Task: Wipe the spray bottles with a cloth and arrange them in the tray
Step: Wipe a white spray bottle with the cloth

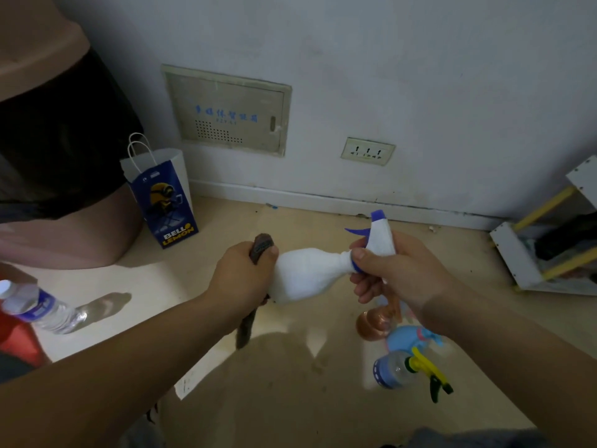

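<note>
A white spray bottle (307,274) with a blue trigger lies sideways in the air above the floor. My right hand (397,273) grips its neck and spray head. My left hand (242,276) presses a dark grey cloth (261,244) against the bottle's base; one end of the cloth hangs below my wrist. On the floor under my right arm lie a copper-coloured spray bottle (374,324), a light blue one (410,341), and a clear bottle with a blue band and a yellow and green trigger (400,370). No tray is visible.
A blue paper bag (164,205) stands by the wall at the left, beside a large pink and black shape (58,140). A plastic water bottle (38,307) lies at the far left. A white shelf with yellow bars (546,253) stands at the right.
</note>
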A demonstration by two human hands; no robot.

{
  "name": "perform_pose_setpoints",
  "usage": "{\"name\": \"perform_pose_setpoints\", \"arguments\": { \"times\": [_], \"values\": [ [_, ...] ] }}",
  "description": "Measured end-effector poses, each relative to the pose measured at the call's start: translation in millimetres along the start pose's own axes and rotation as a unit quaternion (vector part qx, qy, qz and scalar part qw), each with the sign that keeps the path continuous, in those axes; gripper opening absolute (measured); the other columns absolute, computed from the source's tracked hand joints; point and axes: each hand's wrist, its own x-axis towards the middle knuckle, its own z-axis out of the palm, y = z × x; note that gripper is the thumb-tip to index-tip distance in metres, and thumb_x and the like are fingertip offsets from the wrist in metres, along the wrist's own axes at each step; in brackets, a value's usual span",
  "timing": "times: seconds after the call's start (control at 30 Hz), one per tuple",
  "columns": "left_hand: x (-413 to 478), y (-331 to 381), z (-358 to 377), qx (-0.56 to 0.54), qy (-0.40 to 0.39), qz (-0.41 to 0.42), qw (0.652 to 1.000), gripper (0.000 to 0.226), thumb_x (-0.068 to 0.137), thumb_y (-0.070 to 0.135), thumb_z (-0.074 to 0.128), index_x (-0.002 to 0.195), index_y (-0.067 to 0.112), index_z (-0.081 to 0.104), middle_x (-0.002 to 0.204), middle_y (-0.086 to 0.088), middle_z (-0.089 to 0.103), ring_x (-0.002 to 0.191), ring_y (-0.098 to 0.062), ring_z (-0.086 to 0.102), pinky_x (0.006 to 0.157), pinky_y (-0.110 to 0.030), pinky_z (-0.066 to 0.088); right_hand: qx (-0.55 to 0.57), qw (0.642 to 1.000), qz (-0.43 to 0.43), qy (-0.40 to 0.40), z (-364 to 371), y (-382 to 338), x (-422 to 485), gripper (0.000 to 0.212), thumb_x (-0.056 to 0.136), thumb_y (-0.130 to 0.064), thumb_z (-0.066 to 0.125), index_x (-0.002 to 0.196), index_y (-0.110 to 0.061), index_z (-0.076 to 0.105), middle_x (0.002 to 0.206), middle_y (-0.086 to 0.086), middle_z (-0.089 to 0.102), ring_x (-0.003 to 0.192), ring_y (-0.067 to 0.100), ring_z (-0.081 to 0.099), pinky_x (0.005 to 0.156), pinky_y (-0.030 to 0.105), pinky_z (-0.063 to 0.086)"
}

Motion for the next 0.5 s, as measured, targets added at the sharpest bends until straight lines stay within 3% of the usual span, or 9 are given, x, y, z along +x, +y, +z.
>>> {"name": "perform_pose_setpoints", "arguments": {
  "times": [0.07, 0.13, 0.2, 0.27, 0.33, 0.43, 0.5],
  "values": [
    [2.1, 4.5, -1.8, 0.083, 0.022, 0.094, 0.992, 0.025, 0.104, 0.043, 0.053, 0.099, 0.020, 0.064, 0.087, -0.005, 0.066, 0.073, -0.022, 0.068, 0.064, -0.037, 0.056, 0.017, 1.000, 0.003, 0.011, -9.0, -2.1, 3.0, 0.011, 0.097, -0.008, 0.062, 0.100, 0.003, 0.066, 0.076, 0.031, 0.066, 0.060, 0.035, 0.063, 0.061, 0.043, 0.058],
    [2.3, 11.6, -3.0, 0.095, 0.035, 0.141, 0.985, 0.027, 0.104, 0.045, 0.051, 0.096, 0.022, 0.062, 0.084, -0.002, 0.065, 0.072, -0.019, 0.065, 0.059, -0.032, 0.048, 0.037, 0.999, 0.005, 0.020, -15.7, -3.8, 5.1, 0.010, 0.095, -0.005, 0.063, 0.097, 0.004, 0.067, 0.072, 0.027, 0.065, 0.058, 0.035, 0.060, 0.057, 0.043, 0.056],
    [3.6, 13.5, -2.4, 0.069, 0.030, 0.143, 0.987, 0.030, 0.105, 0.047, 0.049, 0.096, 0.021, 0.061, 0.084, -0.004, 0.066, 0.070, -0.022, 0.065, 0.059, -0.038, 0.053, 0.033, 0.999, 0.005, 0.025, -20.4, -3.9, 5.9, 0.007, 0.093, -0.002, 0.064, 0.097, 0.003, 0.068, 0.068, 0.025, 0.065, 0.055, 0.034, 0.059, 0.057, 0.044, 0.054],
    [5.5, 16.2, -3.2, 0.035, 0.028, 0.115, 0.992, 0.033, 0.104, 0.049, 0.048, 0.099, 0.020, 0.061, 0.088, -0.005, 0.066, 0.077, -0.025, 0.067, 0.069, -0.047, 0.060, 0.008, 1.000, -0.001, 0.014, -24.5, -2.6, 5.4, 0.007, 0.091, 0.002, 0.065, 0.097, 0.004, 0.068, 0.068, 0.025, 0.065, 0.054, 0.033, 0.058, 0.062, 0.047, 0.054],
    [1.7, 20.6, -3.3, 0.035, 0.022, 0.118, 0.992, 0.033, 0.105, 0.049, 0.047, 0.102, 0.020, 0.061, 0.089, -0.003, 0.066, 0.079, -0.018, 0.067, 0.070, -0.040, 0.060, -0.035, 0.999, -0.014, -0.021, -26.8, -0.7, 3.8, 0.008, 0.090, 0.005, 0.066, 0.097, 0.003, 0.070, 0.070, 0.024, 0.066, 0.056, 0.032, 0.059, 0.064, 0.048, 0.055],
    [-18.4, 27.9, 7.2, 0.138, -0.008, 0.264, 0.955, 0.025, 0.105, 0.046, 0.047, 0.117, 0.027, 0.059, 0.098, 0.005, 0.069, 0.086, -0.014, 0.066, 0.072, -0.035, 0.054, -0.077, 0.992, -0.034, -0.096, -23.2, 0.5, 0.3, 0.015, 0.087, 0.002, 0.074, 0.098, -0.008, 0.073, 0.075, 0.015, 0.069, 0.063, 0.028, 0.064, 0.067, 0.046, 0.058],
    [-31.2, 28.5, 17.1, 0.171, -0.093, 0.329, 0.924, 0.024, 0.105, 0.043, 0.047, 0.124, 0.031, 0.056, 0.104, 0.009, 0.068, 0.091, -0.012, 0.064, 0.078, -0.037, 0.054, -0.095, 0.986, -0.050, -0.130, -19.9, -0.5, -3.0, 0.019, 0.081, -0.007, 0.079, 0.097, -0.016, 0.073, 0.078, 0.008, 0.071, 0.069, 0.026, 0.068, 0.070, 0.040, 0.062]
  ]
}}
